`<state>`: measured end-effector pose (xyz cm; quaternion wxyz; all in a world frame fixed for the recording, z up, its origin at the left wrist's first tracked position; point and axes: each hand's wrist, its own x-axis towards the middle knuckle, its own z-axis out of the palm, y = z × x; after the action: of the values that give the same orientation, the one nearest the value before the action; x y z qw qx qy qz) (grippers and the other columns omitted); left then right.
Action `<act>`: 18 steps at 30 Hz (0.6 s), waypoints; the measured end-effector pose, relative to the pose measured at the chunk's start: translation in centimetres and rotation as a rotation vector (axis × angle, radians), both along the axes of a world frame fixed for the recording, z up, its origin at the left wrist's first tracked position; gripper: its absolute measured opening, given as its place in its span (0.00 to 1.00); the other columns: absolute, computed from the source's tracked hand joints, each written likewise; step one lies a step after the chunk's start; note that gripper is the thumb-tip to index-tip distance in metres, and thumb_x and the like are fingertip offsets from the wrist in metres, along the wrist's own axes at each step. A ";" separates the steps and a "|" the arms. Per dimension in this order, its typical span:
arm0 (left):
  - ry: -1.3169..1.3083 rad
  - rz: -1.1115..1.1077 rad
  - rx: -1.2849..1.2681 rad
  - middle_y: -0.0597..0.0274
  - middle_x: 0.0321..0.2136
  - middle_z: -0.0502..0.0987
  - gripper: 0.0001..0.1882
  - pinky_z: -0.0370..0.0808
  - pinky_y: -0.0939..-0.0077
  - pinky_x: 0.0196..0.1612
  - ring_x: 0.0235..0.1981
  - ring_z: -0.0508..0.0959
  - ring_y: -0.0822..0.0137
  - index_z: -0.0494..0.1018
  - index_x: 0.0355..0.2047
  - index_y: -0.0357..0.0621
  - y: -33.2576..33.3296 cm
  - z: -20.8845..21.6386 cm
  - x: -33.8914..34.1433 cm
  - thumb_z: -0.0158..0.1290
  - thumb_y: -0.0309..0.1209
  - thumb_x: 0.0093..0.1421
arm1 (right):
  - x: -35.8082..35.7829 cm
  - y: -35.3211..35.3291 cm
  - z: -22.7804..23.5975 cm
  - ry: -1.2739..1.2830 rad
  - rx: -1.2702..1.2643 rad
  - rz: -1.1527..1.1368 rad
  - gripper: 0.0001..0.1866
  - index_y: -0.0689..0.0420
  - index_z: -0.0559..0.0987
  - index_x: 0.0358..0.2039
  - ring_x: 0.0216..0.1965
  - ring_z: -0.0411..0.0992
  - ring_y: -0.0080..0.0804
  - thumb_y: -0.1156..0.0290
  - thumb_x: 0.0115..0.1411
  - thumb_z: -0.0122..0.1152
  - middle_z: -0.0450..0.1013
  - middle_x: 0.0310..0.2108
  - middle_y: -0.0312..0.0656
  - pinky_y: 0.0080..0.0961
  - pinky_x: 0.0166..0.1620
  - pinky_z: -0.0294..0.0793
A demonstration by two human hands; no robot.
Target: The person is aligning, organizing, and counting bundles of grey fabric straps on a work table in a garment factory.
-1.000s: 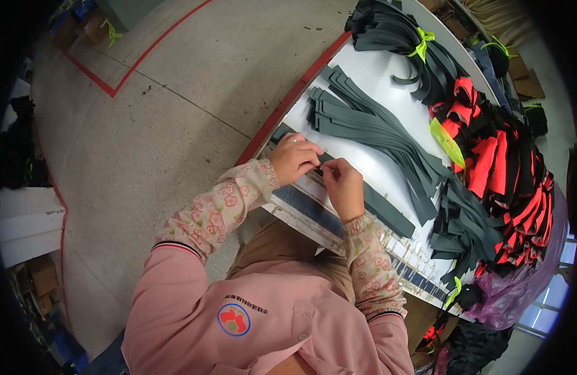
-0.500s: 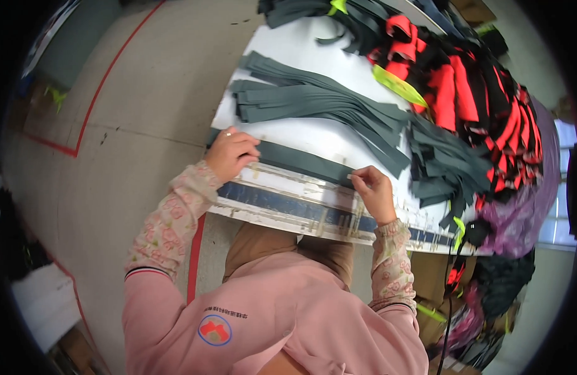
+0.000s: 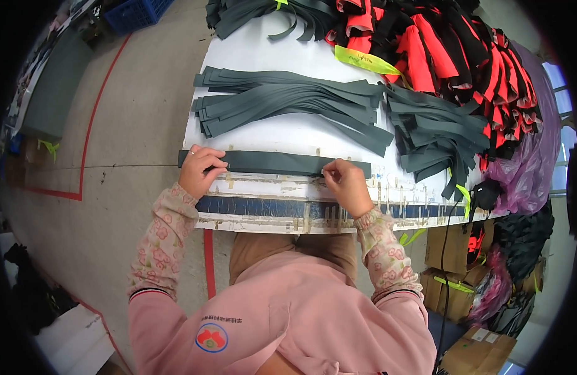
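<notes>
A long dark grey-green fabric strip [image 3: 276, 163] lies flat across the near part of the white table, roughly level from left to right. My left hand [image 3: 201, 172] rests over it near its left end, with bent fingers and the thumb closed at the strip. Toward the other end, my right hand [image 3: 349, 186] pinches at the strip's near edge; the right tip sticks out past my fingers. Whatever may sit inside the fingertips is too small to see. Beyond the strip lies a fanned pile of similar strips [image 3: 282, 100].
More strips [image 3: 435, 134] lie to the right. Behind are black and bright red pieces [image 3: 429, 50] and a yellow ribbon [image 3: 366, 60]. A purple plastic bag [image 3: 522, 175] hangs at the table's right side, above cardboard boxes [image 3: 447, 300]. A dark cable [image 3: 447, 281] hangs down nearby.
The view has turned, so the table and strip look more level. My right hand now pinches farther in from the strip's right end. My left hand stays near the left end.
</notes>
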<state>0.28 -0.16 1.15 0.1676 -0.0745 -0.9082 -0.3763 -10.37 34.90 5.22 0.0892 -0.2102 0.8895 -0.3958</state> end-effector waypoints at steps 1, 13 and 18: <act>-0.001 -0.003 -0.002 0.60 0.39 0.80 0.07 0.70 0.69 0.45 0.39 0.73 0.60 0.80 0.29 0.43 0.0 0.0 0.0 0.64 0.22 0.47 | 0.0 0.1 0.0 -0.003 -0.002 0.029 0.04 0.64 0.79 0.32 0.25 0.76 0.30 0.77 0.57 0.61 0.78 0.25 0.45 0.24 0.32 0.75; -0.056 0.060 0.193 0.58 0.33 0.78 0.06 0.71 0.68 0.42 0.37 0.74 0.58 0.75 0.35 0.41 0.0 0.4 -0.2 0.59 0.24 0.57 | 2.8 -4.8 2.4 -0.371 -0.142 0.313 0.12 0.64 0.77 0.43 0.25 0.69 0.21 0.76 0.59 0.59 0.73 0.23 0.37 0.22 0.31 0.71; 0.085 0.206 0.257 0.59 0.29 0.75 0.04 0.70 0.68 0.40 0.33 0.73 0.57 0.72 0.31 0.42 0.1 -1.0 -0.4 0.52 0.20 0.58 | 2.1 -10.1 1.4 -0.355 -0.190 0.393 0.17 0.61 0.76 0.48 0.22 0.69 0.24 0.77 0.57 0.61 0.71 0.21 0.41 0.26 0.30 0.71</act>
<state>-0.14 -0.06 0.12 0.2517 0.0250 -0.8474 -0.4668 -8.29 24.80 6.66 0.2986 -0.3135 0.7611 -0.4830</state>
